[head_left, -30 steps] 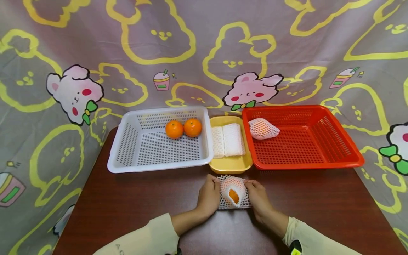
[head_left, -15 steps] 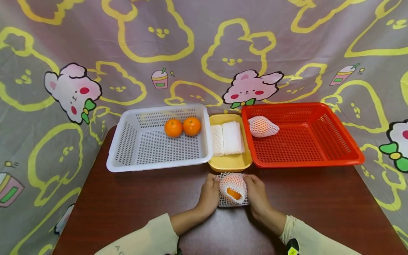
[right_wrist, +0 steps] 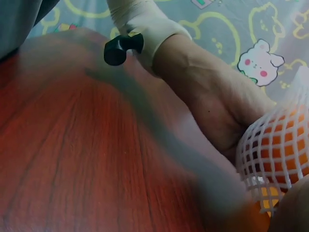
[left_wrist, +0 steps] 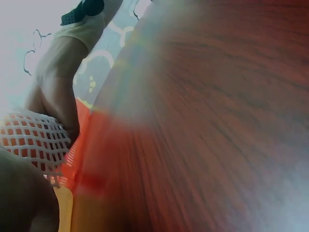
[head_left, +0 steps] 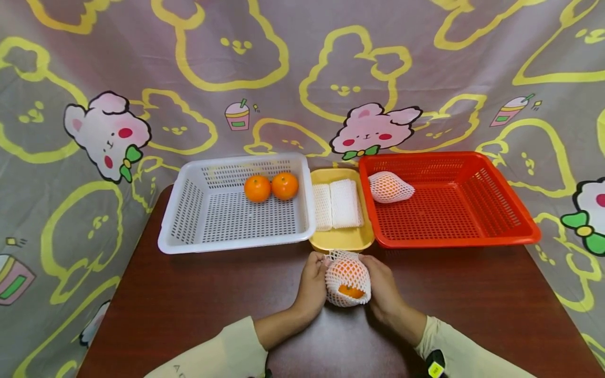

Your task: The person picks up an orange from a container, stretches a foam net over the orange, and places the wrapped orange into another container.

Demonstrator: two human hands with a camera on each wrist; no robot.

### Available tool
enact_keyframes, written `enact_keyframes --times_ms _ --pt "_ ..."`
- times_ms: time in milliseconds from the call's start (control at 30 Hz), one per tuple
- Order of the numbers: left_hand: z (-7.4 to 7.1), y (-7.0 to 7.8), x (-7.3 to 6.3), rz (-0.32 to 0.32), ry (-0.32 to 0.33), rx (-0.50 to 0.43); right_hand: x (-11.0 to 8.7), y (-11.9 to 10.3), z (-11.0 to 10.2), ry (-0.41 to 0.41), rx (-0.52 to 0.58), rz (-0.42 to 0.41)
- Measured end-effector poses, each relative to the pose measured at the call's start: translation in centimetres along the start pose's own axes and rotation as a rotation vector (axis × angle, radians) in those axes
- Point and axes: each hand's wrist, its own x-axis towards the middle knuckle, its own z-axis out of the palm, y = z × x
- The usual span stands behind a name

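Note:
At the table's middle, an orange point(head_left: 351, 292) sits inside a white foam fruit net point(head_left: 346, 269), its skin bare at the near opening. My left hand point(head_left: 312, 283) grips the net at the left side, and my right hand point(head_left: 384, 289) holds it from the right. In the left wrist view, the stretched net point(left_wrist: 36, 140) spans from the dark near hand point(left_wrist: 24, 193) to the other hand point(left_wrist: 55, 99). The right wrist view has orange colour showing through the net point(right_wrist: 277, 150), with the left hand point(right_wrist: 217, 108) behind it.
A white basket point(head_left: 236, 245) with two oranges point(head_left: 258, 189) stands at the back left. Folded foam nets point(head_left: 345, 203) lie in a yellow tray point(head_left: 341, 242) just beyond my hands. Right of it, a red basket point(head_left: 454, 241) holds a net-wrapped fruit point(head_left: 388, 187).
The net's loose mesh edge, spread flat beneath the fruit before, is now drawn up around the orange. The orange shows more clearly through the mesh, and both hands stay at its sides.

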Motion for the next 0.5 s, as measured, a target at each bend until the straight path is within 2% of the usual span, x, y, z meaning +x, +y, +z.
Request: enact_keyframes --times_ms 133,300,400,500 --pt "0.4 0.3 -0.2 -0.033 0.036 -0.07 -0.2 0.1 0.1 -0.083 0.089 0.046" --pt "1.1 0.6 -0.3 -0.164 0.126 -0.125 -0.2 0.1 0.1 -0.095 0.114 0.059" --pt "1.4 1.0 -0.4 -0.238 0.143 -0.182 -0.1 0.0 0.1 -0.074 0.081 0.044" --pt "1.4 1.4 -0.4 -0.305 0.135 -0.252 -0.4 -0.3 0.1 -0.025 -0.04 0.006"
